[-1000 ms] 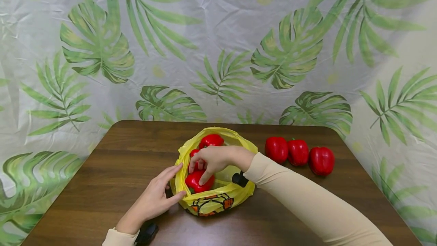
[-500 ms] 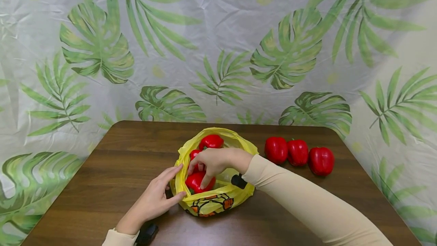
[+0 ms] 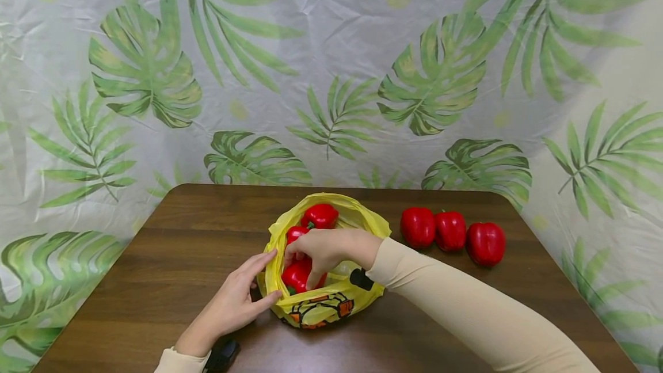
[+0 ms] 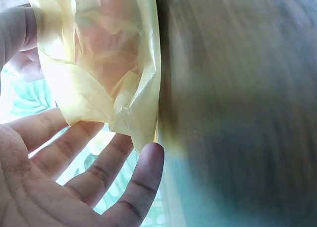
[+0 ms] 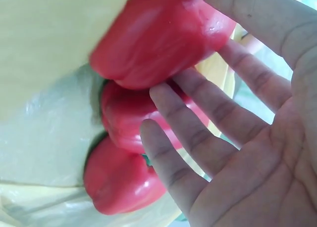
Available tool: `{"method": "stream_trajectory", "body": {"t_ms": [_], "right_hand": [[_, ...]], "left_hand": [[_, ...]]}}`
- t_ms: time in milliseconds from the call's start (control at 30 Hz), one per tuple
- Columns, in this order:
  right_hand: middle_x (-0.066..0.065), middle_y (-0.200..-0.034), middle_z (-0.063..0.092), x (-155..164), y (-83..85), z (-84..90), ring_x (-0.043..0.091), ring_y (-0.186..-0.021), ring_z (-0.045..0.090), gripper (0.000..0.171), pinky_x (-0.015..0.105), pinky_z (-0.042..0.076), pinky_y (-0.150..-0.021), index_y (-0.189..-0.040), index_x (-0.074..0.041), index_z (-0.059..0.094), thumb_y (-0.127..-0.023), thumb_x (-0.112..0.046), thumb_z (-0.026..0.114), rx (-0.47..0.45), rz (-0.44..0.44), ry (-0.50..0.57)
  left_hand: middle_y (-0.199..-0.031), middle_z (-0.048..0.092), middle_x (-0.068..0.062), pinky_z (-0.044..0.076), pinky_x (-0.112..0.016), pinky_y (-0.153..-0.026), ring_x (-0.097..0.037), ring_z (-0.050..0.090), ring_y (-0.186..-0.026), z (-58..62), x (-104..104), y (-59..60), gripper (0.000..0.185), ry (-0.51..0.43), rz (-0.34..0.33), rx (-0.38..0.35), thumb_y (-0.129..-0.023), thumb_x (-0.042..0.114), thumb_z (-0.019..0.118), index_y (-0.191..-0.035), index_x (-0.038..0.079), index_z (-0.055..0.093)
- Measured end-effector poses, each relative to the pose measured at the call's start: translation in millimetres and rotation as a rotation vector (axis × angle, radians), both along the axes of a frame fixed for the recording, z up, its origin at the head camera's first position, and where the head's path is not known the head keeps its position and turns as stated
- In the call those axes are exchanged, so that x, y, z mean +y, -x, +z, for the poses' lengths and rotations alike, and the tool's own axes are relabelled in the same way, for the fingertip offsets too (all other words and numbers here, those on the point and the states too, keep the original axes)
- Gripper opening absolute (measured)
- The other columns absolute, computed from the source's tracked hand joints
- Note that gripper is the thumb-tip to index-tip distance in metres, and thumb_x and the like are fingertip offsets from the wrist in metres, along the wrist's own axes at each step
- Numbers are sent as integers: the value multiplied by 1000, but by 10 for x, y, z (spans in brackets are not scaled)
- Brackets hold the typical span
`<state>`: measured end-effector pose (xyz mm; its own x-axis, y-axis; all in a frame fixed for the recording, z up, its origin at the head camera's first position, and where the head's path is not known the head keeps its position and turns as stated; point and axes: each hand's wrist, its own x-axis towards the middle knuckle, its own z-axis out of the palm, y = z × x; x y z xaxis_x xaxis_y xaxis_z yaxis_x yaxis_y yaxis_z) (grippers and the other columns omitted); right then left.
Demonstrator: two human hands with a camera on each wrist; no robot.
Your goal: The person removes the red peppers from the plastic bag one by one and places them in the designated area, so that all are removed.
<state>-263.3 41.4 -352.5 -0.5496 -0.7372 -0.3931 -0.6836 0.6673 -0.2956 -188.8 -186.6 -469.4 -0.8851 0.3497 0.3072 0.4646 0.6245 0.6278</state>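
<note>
A yellow plastic bag stands wide at the mouth on the table, three red bell peppers inside. My right hand reaches into it and holds the nearest bell pepper between thumb and fingers; its other fingers spread past the middle bell pepper in the right wrist view. Behind lies the far bell pepper. My left hand rests against the bag's left side, thumb and index at the rim. In the left wrist view its fingers lie straight along the thin plastic.
Three more red bell peppers sit in a row to the right of the bag: a left one, a middle one and a right one. The brown wooden table ends at a leaf-patterned curtain.
My right hand has sunk slightly lower into the bag, its thumb shifting right along the nearest bell pepper. The left hand stays where it was.
</note>
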Motion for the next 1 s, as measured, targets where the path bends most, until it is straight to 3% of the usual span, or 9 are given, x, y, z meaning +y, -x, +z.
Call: {"method": "stream_trajectory", "body": {"t_ms": [600, 833, 1000], "right_hand": [[-4, -130, 69, 68, 43, 26, 11, -116, 61, 54, 36, 53, -109, -137, -27, 69, -88, -36, 90, 69, -21, -85], [-2, -132, 68, 100, 58, 5, 13, -118, 61, 52, 35, 53, -109, -133, -23, 66, -88, -36, 90, 13, -79, -64], [0, -142, 64, 116, 50, -24, 16, -130, 58, 58, 38, 49, -116, -142, -25, 63, -90, -39, 87, -47, -112, -74]], "left_hand": [[-151, 62, -10, 59, -27, -82, -27, 66, -126, -20, 3, 1, 77, -4, -14, 11, -93, 35, 85, -159, 10, 53], [-150, 63, -9, 58, -27, -82, -26, 65, -125, -38, 1, 9, 78, 1, -18, 25, -92, 34, 86, -159, 10, 53], [-150, 62, -9, 59, -28, -84, -28, 65, -128, -44, -1, 9, 78, 4, -17, 26, -92, 35, 86, -159, 10, 53]]}}
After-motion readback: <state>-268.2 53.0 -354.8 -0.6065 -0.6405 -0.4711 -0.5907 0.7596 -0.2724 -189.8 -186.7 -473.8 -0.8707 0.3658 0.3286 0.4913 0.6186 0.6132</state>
